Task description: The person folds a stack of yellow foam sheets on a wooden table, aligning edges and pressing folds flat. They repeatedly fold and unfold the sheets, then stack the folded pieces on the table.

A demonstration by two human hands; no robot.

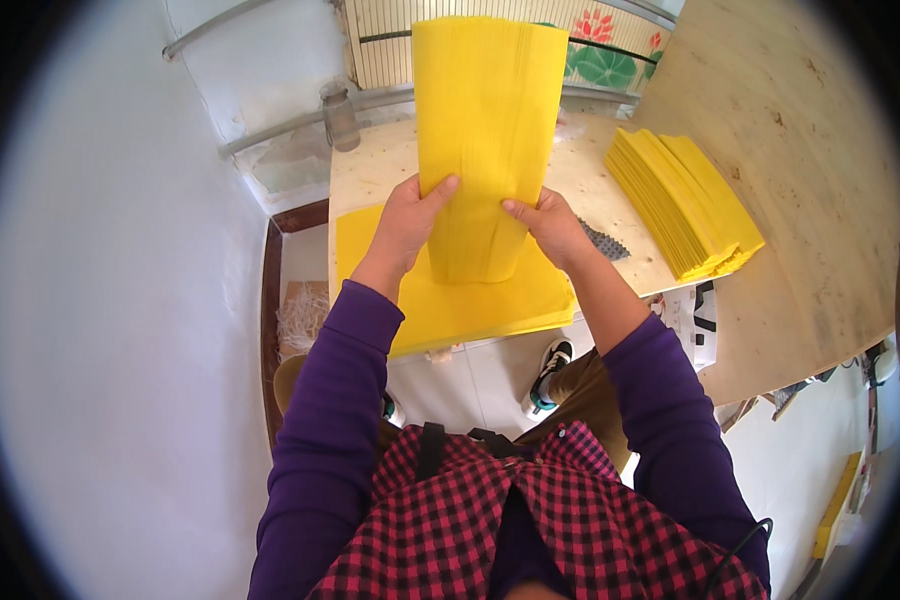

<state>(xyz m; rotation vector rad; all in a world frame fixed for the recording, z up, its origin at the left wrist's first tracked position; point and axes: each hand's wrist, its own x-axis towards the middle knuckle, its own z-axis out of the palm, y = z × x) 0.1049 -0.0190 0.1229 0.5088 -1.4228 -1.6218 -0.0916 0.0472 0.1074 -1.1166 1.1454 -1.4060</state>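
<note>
In the head view, a grip from both sides is seen on a tall sheaf of bright yellow paper sheets (485, 130): the left hand (408, 222) is closed on its lower left edge, thumb laid across the front, and the right hand (550, 228) is closed on its lower right edge, thumb likewise on the face. The sheaf is held raised above the pale plywood worktop (590, 180), its long axis running away from the person, so that most of its length lies beyond the two hands and only a short lower end hangs below them. Both hands are about equally near to it, one on each flank.

Directly beneath the sheaf, a flat pile of larger yellow paper sheets (470, 305) is laid on the near part of the worktop, its front edge reaching the worktop's rim. To the right, well apart from the hands, a thick fanned stack of folded yellow paper (685, 205) is set. A small dark ridged pad (605, 242) lies just beside the right wrist. At the far left corner a clear glass jar (339, 115) stands; its contents cannot be told.
</note>
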